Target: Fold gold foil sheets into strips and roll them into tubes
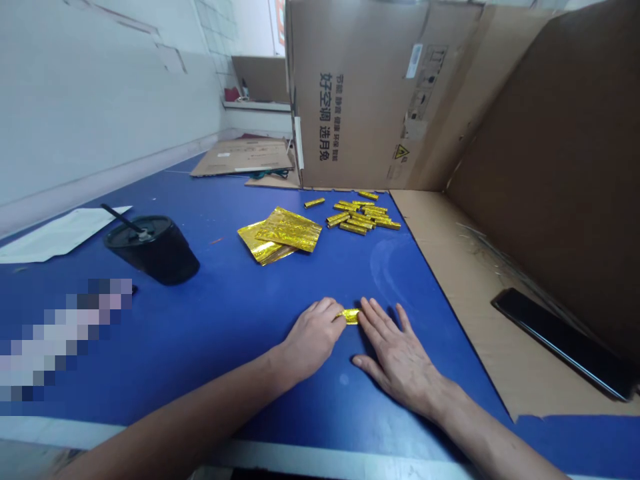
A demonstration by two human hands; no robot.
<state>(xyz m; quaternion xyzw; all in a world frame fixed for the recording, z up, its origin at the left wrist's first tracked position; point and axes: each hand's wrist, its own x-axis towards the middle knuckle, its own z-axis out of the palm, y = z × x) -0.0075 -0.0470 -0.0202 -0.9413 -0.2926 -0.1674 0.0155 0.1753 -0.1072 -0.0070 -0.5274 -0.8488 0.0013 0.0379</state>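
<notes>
Gold foil roll (351, 316) lay on the blue table (215, 320) directly in front of the person, between both hands. The left hand (313, 337) was curled narrow, its fingertips (327, 308) closed on the roll's left end. The right hand (395, 357) lay flat and palm down, open wide with the fingers spread, and its index finger (364, 308) sat at the roll's right end.

Farther up the table, loose gold foil sheets (283, 235) overlapped in a small stack. Just to their right lay a heap of rolled gold foil tubes (363, 217), with a single tube (315, 203) a little apart from it. Left of the hands stood a black lidded cup (155, 250) with a black straw (123, 219), near a white paper sheet (60, 233). A pixelated patch (60, 333) hid part of the table's lower left.

On the right, a cardboard sheet (445, 287) lay flat along the table's edge, carrying a black smartphone (560, 343). Behind the heap rose a cardboard box panel (360, 93) printed with Chinese characters and a yellow warning triangle. A flattened cardboard box (243, 158) lay beyond the table, below a white wall (100, 113).
</notes>
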